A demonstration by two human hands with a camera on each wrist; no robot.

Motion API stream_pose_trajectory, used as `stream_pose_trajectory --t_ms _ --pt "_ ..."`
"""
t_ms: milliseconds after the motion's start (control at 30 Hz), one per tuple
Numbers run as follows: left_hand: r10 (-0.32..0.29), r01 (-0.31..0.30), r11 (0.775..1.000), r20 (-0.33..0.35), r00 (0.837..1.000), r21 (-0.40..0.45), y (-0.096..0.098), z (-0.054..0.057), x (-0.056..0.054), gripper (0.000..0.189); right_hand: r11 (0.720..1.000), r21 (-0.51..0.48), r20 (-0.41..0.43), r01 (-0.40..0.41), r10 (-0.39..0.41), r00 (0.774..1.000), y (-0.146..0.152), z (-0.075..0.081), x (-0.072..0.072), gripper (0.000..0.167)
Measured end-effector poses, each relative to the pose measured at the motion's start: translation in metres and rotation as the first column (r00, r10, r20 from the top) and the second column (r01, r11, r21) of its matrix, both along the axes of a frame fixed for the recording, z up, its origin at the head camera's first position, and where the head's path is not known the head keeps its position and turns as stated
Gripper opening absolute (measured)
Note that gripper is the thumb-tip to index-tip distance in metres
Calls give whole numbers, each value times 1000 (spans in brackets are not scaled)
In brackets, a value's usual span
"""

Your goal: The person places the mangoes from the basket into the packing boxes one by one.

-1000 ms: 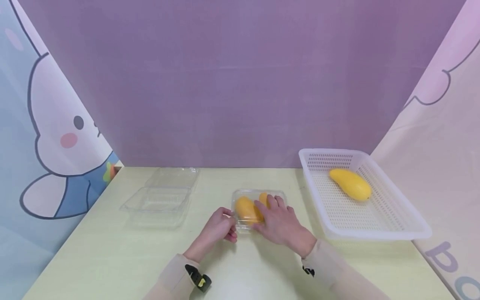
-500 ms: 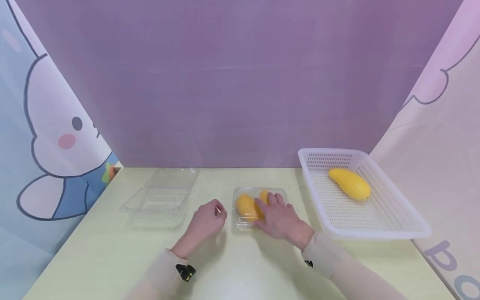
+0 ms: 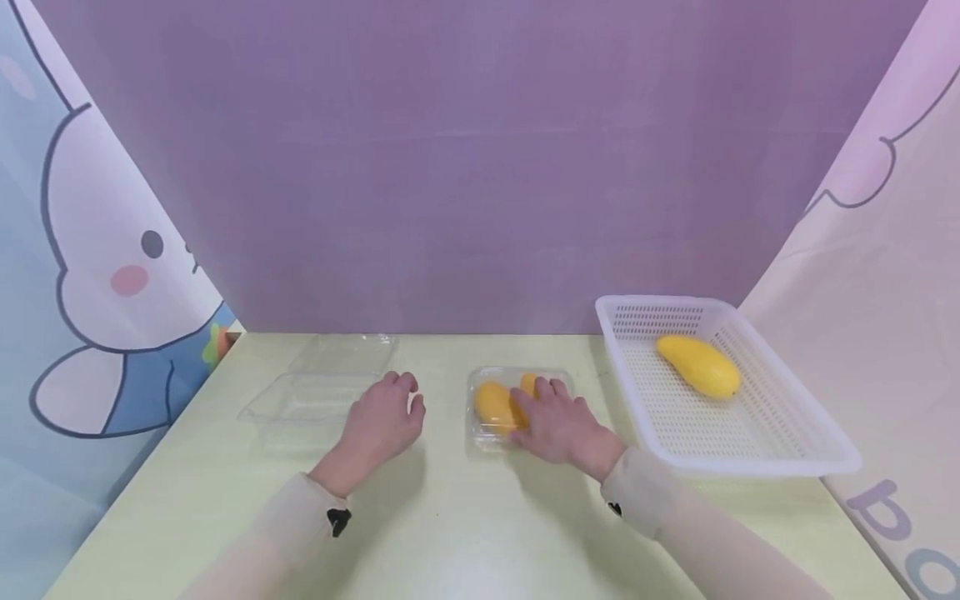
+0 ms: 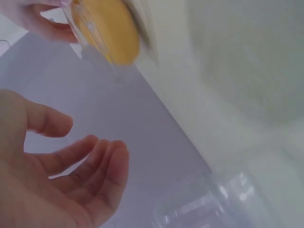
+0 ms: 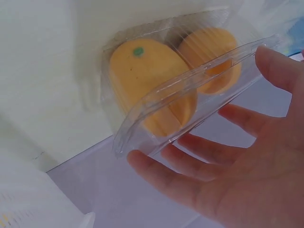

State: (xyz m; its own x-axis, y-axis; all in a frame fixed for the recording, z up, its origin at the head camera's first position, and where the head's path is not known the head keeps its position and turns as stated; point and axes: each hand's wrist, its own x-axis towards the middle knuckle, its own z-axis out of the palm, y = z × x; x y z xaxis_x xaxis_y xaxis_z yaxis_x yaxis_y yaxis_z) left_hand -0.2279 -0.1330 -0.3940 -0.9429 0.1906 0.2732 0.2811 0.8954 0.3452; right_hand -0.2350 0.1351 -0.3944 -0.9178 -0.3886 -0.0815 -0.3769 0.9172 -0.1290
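A lidded clear plastic clamshell box [image 3: 491,442] stands mid-table with two orange-yellow mangoes [image 5: 152,80] inside, one bearing a green spot. My right hand [image 3: 558,421] rests on the lid, fingers spread; in the right wrist view its thumb and fingertips [image 5: 142,161] touch the lid along its edges. To the left, my left hand [image 3: 378,421] is raised over the table with loosely bent fingers and holds nothing. In the head view it overlaps the right side of a second clear clamshell box [image 3: 307,408], whose lid stands up behind it.
A white perforated plastic basket [image 3: 757,462] sits at the right of the pale table [image 3: 465,533] with one longer yellow mango [image 3: 699,367] in it. A purple backdrop [image 3: 480,167] rises behind the table, with printed cloth on both sides.
My left hand has let go of the lidded box's left edge and moved left toward the other clamshell. The lidded box has slid slightly away from me, my right hand staying on it.
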Motion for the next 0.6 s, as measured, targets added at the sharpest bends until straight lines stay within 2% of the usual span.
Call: stream_pose_trajectory --t_ms 267,433,600 --pt "13 -16 993 -27 1000 -120 -40 8 -19 24 999 3 53 39 -39 998 0 5 -11 68" --pt "41 -49 987 -58 997 -150 -64 12 -23 20 1000 -13 54 25 -24 998 1 5 -16 67" --pt "56 -61 986 -36 998 -157 -81 17 -25 21 1000 -15 49 28 -27 998 2 4 -22 68"
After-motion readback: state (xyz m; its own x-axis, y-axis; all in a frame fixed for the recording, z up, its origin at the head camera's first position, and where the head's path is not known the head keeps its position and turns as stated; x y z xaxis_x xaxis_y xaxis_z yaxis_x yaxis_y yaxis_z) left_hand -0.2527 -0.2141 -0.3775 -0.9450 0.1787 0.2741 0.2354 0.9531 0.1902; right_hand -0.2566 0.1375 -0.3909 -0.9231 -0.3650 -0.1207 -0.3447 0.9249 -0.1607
